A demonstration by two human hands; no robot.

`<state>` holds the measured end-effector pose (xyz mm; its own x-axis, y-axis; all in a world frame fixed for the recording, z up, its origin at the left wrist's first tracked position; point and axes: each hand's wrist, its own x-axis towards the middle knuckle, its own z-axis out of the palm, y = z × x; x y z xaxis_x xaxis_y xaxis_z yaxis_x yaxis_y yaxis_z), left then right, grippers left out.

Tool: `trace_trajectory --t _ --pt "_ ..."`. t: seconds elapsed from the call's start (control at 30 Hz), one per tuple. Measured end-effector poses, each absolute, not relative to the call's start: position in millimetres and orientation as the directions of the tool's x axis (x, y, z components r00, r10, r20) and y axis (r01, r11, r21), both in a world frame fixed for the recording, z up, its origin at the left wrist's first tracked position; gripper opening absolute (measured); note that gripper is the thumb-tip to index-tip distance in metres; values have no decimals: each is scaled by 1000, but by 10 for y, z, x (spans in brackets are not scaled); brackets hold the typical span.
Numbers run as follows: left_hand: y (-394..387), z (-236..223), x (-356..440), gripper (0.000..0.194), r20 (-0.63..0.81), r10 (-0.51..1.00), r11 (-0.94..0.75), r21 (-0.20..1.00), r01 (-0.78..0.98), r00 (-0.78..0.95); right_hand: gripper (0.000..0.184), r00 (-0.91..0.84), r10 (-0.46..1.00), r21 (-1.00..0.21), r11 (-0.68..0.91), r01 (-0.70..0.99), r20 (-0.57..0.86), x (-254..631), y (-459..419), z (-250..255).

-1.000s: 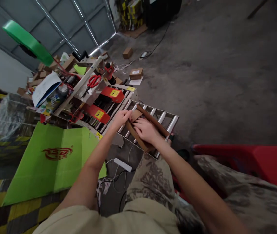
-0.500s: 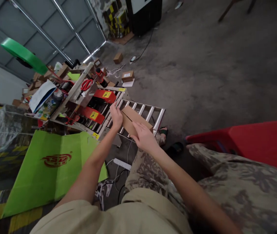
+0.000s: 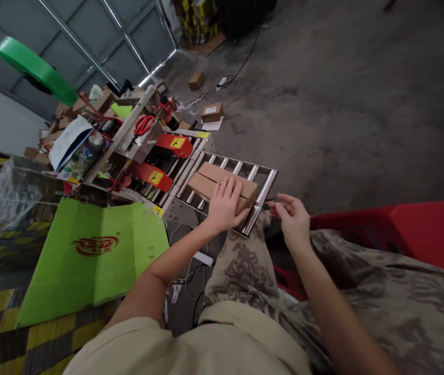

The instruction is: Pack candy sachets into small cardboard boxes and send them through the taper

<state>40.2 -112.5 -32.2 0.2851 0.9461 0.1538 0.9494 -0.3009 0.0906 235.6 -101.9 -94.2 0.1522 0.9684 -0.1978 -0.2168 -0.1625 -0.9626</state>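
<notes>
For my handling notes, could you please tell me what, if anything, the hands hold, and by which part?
Nothing appears gripped: the left hand rests on top of the cardboard box; the right hand is apart from it.

The carton (image 3: 211,172) is plain brown, with a dark line along its top seam, and the rollers (image 3: 237,167) are silver. The machine's housings (image 3: 185,147) are orange-red, bearing yellow labels (image 3: 155,177) with black marks. The tape roll (image 3: 36,67) is bright green; the scissors' handles (image 3: 144,125) are red. The folded sheet (image 3: 73,271) is lime green with a red logo (image 3: 96,245), above wrapping (image 3: 34,338) in yellow and black checks. The trousers (image 3: 241,271) carry a dark leafy pattern on beige, and the shirt (image 3: 190,349) is plain khaki. Bright red marks the plastic furniture (image 3: 433,229); the floor (image 3: 343,130) is dark grey, the door (image 3: 81,31) blue-grey.
</notes>
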Motion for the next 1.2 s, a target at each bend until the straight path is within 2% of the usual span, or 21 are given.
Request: trace_trajectory --t 0.1,0.23,0.33,0.4,0.5,0.53,0.63,0.73,0.87,1.0,1.1,1.2 --pt "-735 -376 1 77 157 962 -241 107 965 222 45 109 957 -953 -247 -174 -268 2510 -1146 -1142" --pt "-98 -276 -1062 76 173 985 -51 150 987 25 47 161 939 -951 -290 -103 -304 2714 -1301 -1333" --pt "159 -67 -1762 79 89 996 -15 155 988 1 44 144 949 -959 -277 -55 -282 2771 -1388 -1413" --pt "113 -22 -1871 82 131 990 43 135 990 -61 41 122 963 -970 -242 -20 -242 2761 -1489 -1435" --pt "-267 -294 -1473 91 276 950 102 163 981 -144 35 140 962 -970 -241 27 -235 2734 -1711 -1441" --pt "-452 -458 -1259 94 264 958 62 194 979 -113 31 155 956 -966 -257 42 -248 2736 -1778 -1442" --pt "-1024 -970 -598 95 105 994 -59 344 937 24 17 196 943 -951 -292 107 -268 2817 -1908 -1422" --pt "-1388 -1268 20 94 90 995 -73 491 868 33 13 236 939 -934 -297 196 -249 3018 -2009 -1235" --pt "-1459 -1230 796 85 186 977 -200 643 740 103 17 310 947 -880 -215 424 -82 3426 -2286 -670" --pt "-1488 -1039 1514 69 234 896 -418 731 539 377 20 477 877 -806 -247 537 49 3903 -2844 -67" --pt "-1664 -921 2015 58 250 794 -507 775 377 554 19 603 779 -667 -359 653 171 4117 -3489 407" --pt "-1960 -793 2486 49 244 699 -536 801 268 672 18 762 576 -454 -617 643 296 4136 -4285 884"
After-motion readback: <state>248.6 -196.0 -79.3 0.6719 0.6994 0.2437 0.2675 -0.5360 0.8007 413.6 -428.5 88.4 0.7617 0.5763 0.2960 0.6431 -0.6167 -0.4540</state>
